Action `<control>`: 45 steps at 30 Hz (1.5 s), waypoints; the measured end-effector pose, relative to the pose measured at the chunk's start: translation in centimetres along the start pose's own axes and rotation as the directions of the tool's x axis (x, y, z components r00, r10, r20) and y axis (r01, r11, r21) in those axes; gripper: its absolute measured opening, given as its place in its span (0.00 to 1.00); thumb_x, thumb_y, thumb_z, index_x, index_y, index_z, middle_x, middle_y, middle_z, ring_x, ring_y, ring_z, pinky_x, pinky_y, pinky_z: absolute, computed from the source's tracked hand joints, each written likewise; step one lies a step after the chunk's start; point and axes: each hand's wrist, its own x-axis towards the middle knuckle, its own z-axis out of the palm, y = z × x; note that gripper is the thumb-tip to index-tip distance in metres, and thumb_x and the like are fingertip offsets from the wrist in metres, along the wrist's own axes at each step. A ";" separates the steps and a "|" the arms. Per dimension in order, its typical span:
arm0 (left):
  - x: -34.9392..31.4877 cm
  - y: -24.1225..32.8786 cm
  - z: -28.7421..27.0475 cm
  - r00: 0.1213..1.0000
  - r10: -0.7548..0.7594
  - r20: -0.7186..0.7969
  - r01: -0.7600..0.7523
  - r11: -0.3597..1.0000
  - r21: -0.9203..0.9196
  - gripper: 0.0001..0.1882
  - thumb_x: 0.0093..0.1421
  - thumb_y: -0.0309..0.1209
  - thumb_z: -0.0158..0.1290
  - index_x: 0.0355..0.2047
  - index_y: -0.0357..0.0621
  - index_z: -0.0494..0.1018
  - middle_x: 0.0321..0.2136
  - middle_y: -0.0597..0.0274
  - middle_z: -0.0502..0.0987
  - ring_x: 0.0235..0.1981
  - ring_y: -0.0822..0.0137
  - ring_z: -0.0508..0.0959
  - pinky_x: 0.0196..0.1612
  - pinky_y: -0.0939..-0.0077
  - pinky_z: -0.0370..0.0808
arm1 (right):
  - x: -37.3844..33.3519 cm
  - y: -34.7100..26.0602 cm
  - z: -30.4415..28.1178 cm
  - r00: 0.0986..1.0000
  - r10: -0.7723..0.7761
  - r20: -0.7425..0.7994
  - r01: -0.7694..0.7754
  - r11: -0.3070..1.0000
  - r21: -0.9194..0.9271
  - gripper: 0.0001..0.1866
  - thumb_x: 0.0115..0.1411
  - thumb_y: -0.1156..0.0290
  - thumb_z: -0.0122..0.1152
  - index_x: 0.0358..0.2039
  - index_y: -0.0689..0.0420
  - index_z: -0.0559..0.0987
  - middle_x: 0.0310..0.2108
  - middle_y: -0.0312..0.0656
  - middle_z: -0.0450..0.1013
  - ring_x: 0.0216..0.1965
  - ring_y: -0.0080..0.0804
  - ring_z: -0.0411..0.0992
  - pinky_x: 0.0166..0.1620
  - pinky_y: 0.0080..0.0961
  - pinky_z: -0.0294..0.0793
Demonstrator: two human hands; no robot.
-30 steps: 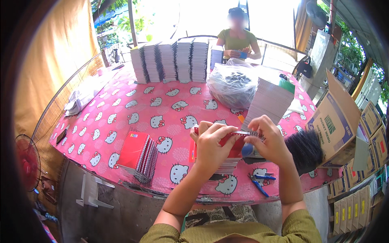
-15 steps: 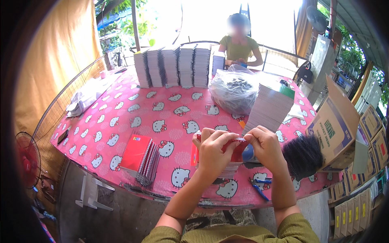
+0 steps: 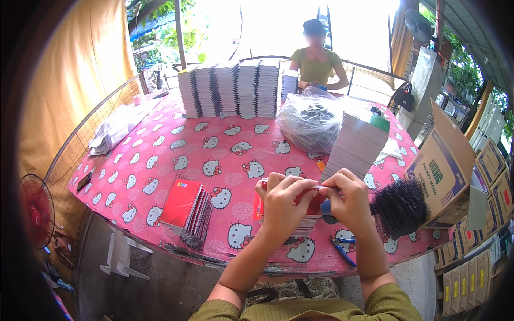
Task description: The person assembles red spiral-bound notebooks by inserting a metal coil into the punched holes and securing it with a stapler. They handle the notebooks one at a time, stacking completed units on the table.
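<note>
Fingers pinched, my left hand (image 3: pixel 288 202) and my right hand (image 3: pixel 347 197) meet at the top edge of a red-covered notebook (image 3: pixel 316 202) raised above the table. My fingers partly hide it, so its binding cannot be made out. Below it lies a stack of notebook pages (image 3: pixel 304 228), with a red cover showing beside my left hand. Blue-handled pliers (image 3: pixel 342 250) lie by my right forearm. Black spiral binding coils (image 3: pixel 400 206) are heaped to the right of my right hand. Over to the left sits a stack of red spiral notebooks (image 3: pixel 184 206).
Tall notebook stacks (image 3: pixel 227 88) line the far side, beside a clear plastic bag (image 3: pixel 310 120) of dark contents. A leaning page stack (image 3: pixel 356 144) stands beyond my right hand. An open cardboard box (image 3: pixel 441 166) is at right. Another person (image 3: pixel 316 64) sits across the pink tablecloth (image 3: pixel 214 144).
My right fingertips have shifted slightly along the notebook's edge and curled in closer. The person across the table has raised their head a little.
</note>
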 end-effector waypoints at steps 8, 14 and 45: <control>0.1 0.4 -0.9 0.996 0.069 0.048 -0.070 0.997 0.024 0.16 0.44 0.33 0.68 0.36 0.55 0.82 0.29 0.75 0.80 0.37 0.71 0.72 0.49 0.64 0.59 | 1.2 11.4 -6.2 0.981 0.192 -0.014 -0.192 0.979 -0.073 0.12 0.56 0.77 0.56 0.41 0.63 0.77 0.38 0.53 0.77 0.36 0.44 0.77 0.41 0.33 0.75; 0.8 -0.7 -1.4 0.997 0.072 0.029 -0.073 0.996 0.049 0.19 0.40 0.34 0.69 0.35 0.50 0.79 0.31 0.70 0.79 0.40 0.65 0.74 0.47 0.64 0.65 | -7.5 16.9 0.2 0.775 0.390 0.497 -0.169 0.886 -0.431 0.24 0.45 0.61 0.69 0.41 0.60 0.76 0.36 0.54 0.76 0.43 0.48 0.75 0.44 0.38 0.73; 1.0 -2.5 -1.7 0.988 -0.111 -0.104 0.101 0.990 -0.096 0.24 0.41 0.33 0.71 0.38 0.42 0.76 0.38 0.60 0.75 0.46 0.60 0.74 0.47 0.64 0.72 | 5.6 8.5 -1.3 0.925 0.059 0.376 -0.277 0.781 0.560 0.19 0.39 0.85 0.57 0.35 0.61 0.81 0.34 0.41 0.78 0.33 0.27 0.74 0.39 0.23 0.74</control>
